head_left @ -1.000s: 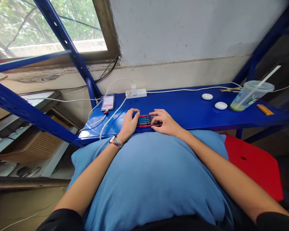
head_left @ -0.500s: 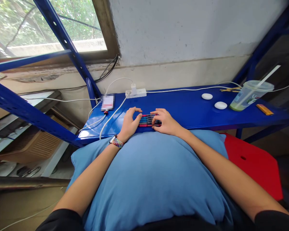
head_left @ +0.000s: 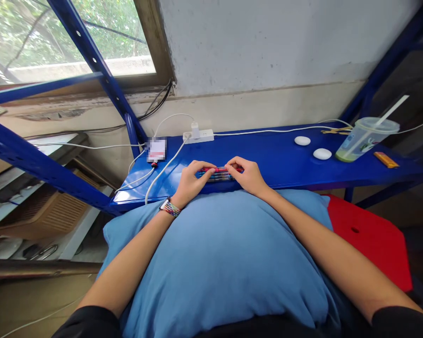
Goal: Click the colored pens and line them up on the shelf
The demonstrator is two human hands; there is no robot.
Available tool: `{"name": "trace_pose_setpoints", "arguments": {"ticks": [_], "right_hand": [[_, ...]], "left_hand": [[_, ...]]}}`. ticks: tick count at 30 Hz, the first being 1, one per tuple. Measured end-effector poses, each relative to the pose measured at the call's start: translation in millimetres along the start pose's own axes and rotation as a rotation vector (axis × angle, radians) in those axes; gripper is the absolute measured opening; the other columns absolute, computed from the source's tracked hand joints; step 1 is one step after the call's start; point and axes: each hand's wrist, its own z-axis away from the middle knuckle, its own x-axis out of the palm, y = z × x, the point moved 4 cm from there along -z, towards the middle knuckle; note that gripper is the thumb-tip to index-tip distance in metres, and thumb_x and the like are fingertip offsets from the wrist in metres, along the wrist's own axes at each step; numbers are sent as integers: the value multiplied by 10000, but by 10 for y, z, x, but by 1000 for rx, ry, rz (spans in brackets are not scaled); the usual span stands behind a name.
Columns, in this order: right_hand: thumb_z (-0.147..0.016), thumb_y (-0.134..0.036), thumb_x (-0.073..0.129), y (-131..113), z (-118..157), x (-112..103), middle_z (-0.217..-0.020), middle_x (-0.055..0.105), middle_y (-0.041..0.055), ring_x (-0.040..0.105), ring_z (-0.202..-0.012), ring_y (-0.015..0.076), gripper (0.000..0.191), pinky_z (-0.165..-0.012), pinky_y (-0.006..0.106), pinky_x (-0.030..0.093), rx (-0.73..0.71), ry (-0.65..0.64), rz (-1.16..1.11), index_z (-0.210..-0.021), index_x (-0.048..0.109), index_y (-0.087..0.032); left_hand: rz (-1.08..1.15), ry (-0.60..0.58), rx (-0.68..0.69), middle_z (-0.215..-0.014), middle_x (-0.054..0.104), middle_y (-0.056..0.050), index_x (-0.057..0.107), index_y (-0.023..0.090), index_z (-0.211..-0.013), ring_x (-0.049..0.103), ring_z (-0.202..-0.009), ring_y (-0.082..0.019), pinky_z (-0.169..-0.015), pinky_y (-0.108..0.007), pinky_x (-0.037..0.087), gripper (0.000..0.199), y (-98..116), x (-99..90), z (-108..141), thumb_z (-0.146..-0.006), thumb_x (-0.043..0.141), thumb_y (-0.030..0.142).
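Several pens with red, blue and dark parts lie side by side on the blue table, close to its front edge. At their left end, my left hand has thumb and fingers closed on a red pen on the far side of the row. My right hand pinches the right end of what looks like the same red pen, its fingers partly covering the row. A blue cushion lies between my forearms, against the table edge.
At the back left are a power strip, white cables and a blurred device. To the right stand two white oval objects, a plastic cup with a straw and an orange packet. A red stool is below.
Both hands have closed on a red pen at the far side of the row. My right fingers have moved off the nearer pens, and the lower red pen no longer shows at the front.
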Motion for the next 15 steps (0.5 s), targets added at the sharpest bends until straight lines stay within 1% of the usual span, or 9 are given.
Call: {"name": "trace_pose_setpoints", "arguments": {"ticks": [2, 4, 6, 7, 9, 11, 15], "right_hand": [[-953, -510, 762, 35, -10, -11, -726, 694, 3, 611, -671, 188, 281, -675, 349, 523, 90, 18, -153, -864, 755, -243], [-885, -579, 830, 68, -22, -9, -688, 670, -5, 594, -604, 174, 349, -608, 343, 538, 194, 17, -367, -851, 763, -238], [-796, -611, 907, 88, -32, 2, -699, 687, 0, 611, -592, 175, 403, -572, 347, 567, 273, 14, -549, -864, 782, -234], [-759, -610, 939, 93, -36, 8, -714, 703, 7, 627, -603, 179, 421, -565, 347, 580, 293, 13, -603, -874, 794, -232], [-730, -587, 974, 102, -44, 16, -736, 730, 19, 650, -623, 183, 422, -556, 340, 592, 298, 20, -643, -886, 817, -228], [-741, -559, 980, 115, -49, 24, -750, 750, 27, 658, -620, 177, 395, -553, 331, 593, 281, 22, -642, -893, 833, -225], [-756, -528, 983, 129, -49, 24, -757, 767, 33, 668, -613, 171, 359, -557, 324, 597, 255, 31, -640, -896, 852, -225]], "left_hand": [[10, 40, -8, -1046, 834, -41, 822, 258, -1053, 744, -990, -233, -951, -400, 587, 148, -9, -18, -6, -1034, 731, 372], [24, 84, -17, -1058, 828, -48, 810, 243, -1061, 746, -996, -228, -965, -395, 588, 138, -10, -40, -13, -1038, 721, 346], [39, 107, -25, -1057, 822, -51, 799, 233, -1063, 743, -993, -221, -964, -388, 590, 131, -6, -54, -21, -1043, 705, 322], [48, 110, -29, -1050, 818, -50, 793, 230, -1060, 740, -983, -216, -958, -383, 590, 130, -4, -56, -23, -1046, 694, 313], [73, 97, -41, -1026, 806, -42, 779, 227, -1052, 729, -953, -203, -936, -369, 586, 133, -7, -53, -25, -1056, 665, 297], [107, 80, -63, -996, 792, -32, 767, 227, -1046, 716, -922, -191, -907, -356, 578, 144, -20, -47, -20, -1064, 640, 290], [164, 52, -113, -908, 749, -16, 767, 241, -1066, 676, -833, -179, -807, -336, 563, 170, -57, -33, -4, -1069, 630, 341]]}}
